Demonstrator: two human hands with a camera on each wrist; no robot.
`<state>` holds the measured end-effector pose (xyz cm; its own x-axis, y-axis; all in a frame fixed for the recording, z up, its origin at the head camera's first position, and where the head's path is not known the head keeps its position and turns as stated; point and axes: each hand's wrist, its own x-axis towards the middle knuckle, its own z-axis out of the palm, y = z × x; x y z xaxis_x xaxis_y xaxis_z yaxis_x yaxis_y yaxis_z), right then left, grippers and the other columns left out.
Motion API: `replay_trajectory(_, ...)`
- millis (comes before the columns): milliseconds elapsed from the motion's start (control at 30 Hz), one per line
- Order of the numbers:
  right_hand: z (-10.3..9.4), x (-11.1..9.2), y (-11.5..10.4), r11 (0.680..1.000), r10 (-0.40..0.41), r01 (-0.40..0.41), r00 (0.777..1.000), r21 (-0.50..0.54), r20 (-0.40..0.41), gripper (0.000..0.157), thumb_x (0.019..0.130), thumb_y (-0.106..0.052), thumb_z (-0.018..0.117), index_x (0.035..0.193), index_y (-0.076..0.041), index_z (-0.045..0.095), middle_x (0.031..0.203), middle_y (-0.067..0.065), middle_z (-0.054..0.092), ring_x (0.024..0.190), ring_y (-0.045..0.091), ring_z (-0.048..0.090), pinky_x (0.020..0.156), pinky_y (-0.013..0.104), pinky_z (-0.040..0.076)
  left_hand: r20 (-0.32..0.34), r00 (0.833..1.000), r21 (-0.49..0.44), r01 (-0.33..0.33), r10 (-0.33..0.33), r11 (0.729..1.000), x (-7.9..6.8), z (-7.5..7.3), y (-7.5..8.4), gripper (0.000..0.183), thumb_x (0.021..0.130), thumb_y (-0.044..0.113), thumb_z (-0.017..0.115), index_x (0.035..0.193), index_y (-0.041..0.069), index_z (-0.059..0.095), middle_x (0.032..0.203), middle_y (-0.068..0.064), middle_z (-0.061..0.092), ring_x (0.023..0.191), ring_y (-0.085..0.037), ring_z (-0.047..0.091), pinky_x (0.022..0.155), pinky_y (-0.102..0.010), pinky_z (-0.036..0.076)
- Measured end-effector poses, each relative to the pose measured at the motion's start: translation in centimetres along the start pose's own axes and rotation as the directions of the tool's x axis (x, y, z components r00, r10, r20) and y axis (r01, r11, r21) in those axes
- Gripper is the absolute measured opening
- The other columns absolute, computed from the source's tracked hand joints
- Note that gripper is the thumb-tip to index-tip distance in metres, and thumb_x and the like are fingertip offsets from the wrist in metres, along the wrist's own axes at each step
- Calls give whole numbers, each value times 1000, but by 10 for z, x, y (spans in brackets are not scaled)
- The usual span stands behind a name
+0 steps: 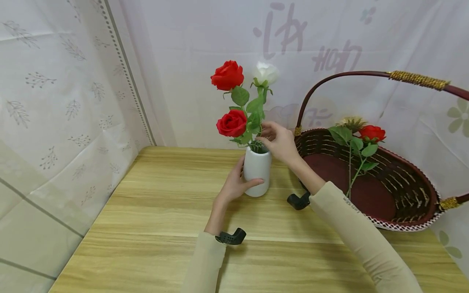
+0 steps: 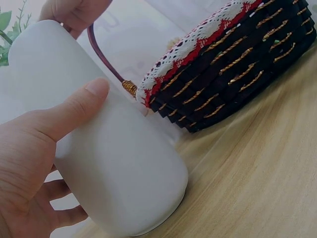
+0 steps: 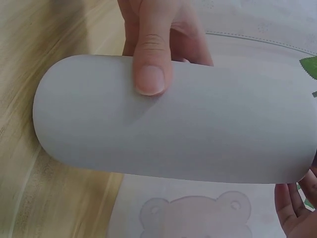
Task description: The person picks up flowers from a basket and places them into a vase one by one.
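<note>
A white vase (image 1: 257,167) stands upright on the table, and my left hand (image 1: 234,183) grips its side. The left thumb lies across the front, as the left wrist view shows, with fingers behind the vase (image 2: 124,158). Two red roses (image 1: 228,75) and one white rose (image 1: 266,74) rise from its mouth among green leaves. At the rim, my right hand (image 1: 280,142) has its fingers curled at the stems and appears to pinch the white rose's stem; the exact contact is partly hidden. The right wrist view shows these fingertips beside the rim.
To the right stands a dark woven basket (image 1: 403,167) with an arched handle (image 1: 366,73) and lace edge. Inside it lie a red rose (image 1: 371,133) and a pale yellowish flower (image 1: 351,123). The wooden table (image 1: 165,203) meets printed cloth (image 1: 176,81) at its back and left.
</note>
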<state>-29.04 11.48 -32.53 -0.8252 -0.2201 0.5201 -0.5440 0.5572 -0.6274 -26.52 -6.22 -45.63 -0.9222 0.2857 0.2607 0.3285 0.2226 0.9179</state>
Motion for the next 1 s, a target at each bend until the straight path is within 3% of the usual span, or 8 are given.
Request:
replay_trajectory(267,2,0,2,1000,-10,10,1000,-19,-11,38,89,-10,78,123,1,66,101,16,75,85,29,70,77,43,57,-6,1000,-14,-9,9,1000,0,0,0,96,81,25,87,158,28,29,148,1,47,134,-23,48,109,-48,41)
replay_trajectory(400,3,0,3,1000,-8,8,1000,-17,-13,37,89,-11,79,123,0,67,101,15,75,84,28,70,76,42,57,1,1000,-20,-7,7,1000,-1,0,3,97,82,20,87,159,23,28,150,-5,47,136,-28,47,110,-51,39)
replay_trajectory(600,4,0,4,1000,3,-3,1000,-16,-8,39,90,-11,79,125,-1,67,102,15,75,84,28,70,77,42,57,25,1000,-8,3,-2,1000,-12,-7,37,94,85,13,84,159,10,26,151,-13,45,136,-34,46,110,-52,40)
replay_trajectory(833,2,-1,6,999,29,-29,1000,-20,0,37,90,-11,78,124,-1,67,103,15,74,84,28,69,77,42,57,0,1000,3,5,-5,1000,-1,0,-1,97,81,31,87,158,31,27,149,4,46,134,-22,48,110,-47,41)
replay_trajectory(1000,0,-3,5,999,52,-51,999,-17,15,38,91,-11,77,126,-1,67,104,15,74,85,29,69,77,42,57,3,1000,13,1,-1,1000,0,0,-1,96,82,31,87,158,30,27,149,4,46,134,-21,48,110,-46,41)
